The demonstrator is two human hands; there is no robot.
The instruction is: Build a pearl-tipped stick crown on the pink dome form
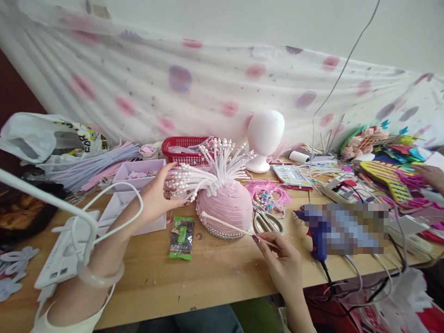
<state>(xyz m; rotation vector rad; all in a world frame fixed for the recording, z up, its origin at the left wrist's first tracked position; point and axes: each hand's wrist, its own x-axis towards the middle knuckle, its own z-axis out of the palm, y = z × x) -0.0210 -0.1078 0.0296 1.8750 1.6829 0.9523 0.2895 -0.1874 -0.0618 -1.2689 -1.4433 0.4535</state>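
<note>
A pink dome-shaped headpiece (225, 208) rimmed with pearls sits on the wooden table (208, 273), with several white pearl-tipped stems (211, 169) fanning up from its top. My left hand (157, 194) has spread fingers that hold back the left-hand stems. My right hand (277, 254) pinches one more white pearl-tipped stem (225, 225), which lies slantwise across the dome's front with its pearl end at the left.
A green snack packet (182, 237) lies left of the dome, scissors (267, 222) right of it. A blue glue gun (317, 236) stands further right. Behind are a red basket (183, 150), a white foam head (264, 138), lilac trays (135, 194) and craft clutter. Another person's hand (432, 175) shows far right.
</note>
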